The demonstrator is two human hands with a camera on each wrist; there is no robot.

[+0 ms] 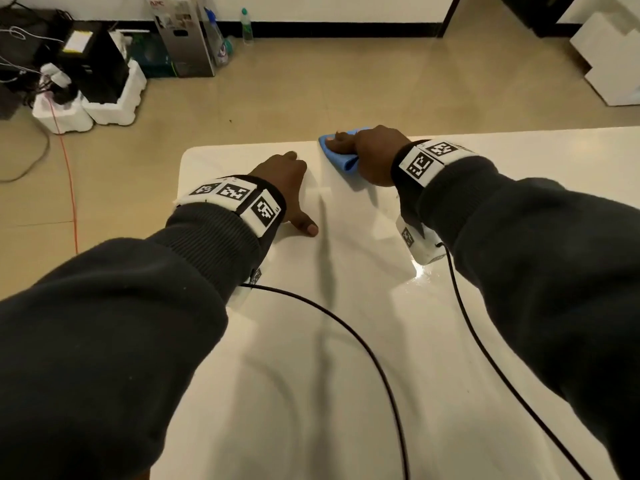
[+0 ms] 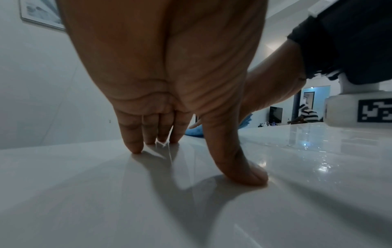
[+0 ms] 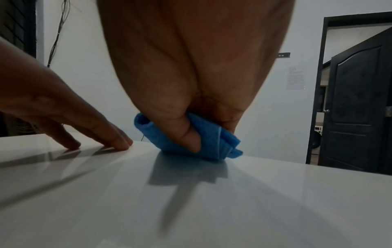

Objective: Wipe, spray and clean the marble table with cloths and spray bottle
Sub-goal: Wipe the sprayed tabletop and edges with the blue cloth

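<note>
Beige tiled floor [image 1: 311,91] stretches out under warm light, meeting a white wall with a dark baseboard [image 1: 346,29]. Over on the left, a grey cardboard box [image 1: 183,36] stands by the wall, white foam packing blocks [image 1: 114,102] cradle black equipment, and an orange cable [image 1: 69,188] trails across the tiles. From the right wrist view, a dark panelled door [image 3: 356,104] stands open.

Dim warm light; glare on table [image 1: 420,275]; wrist views blurred.
</note>
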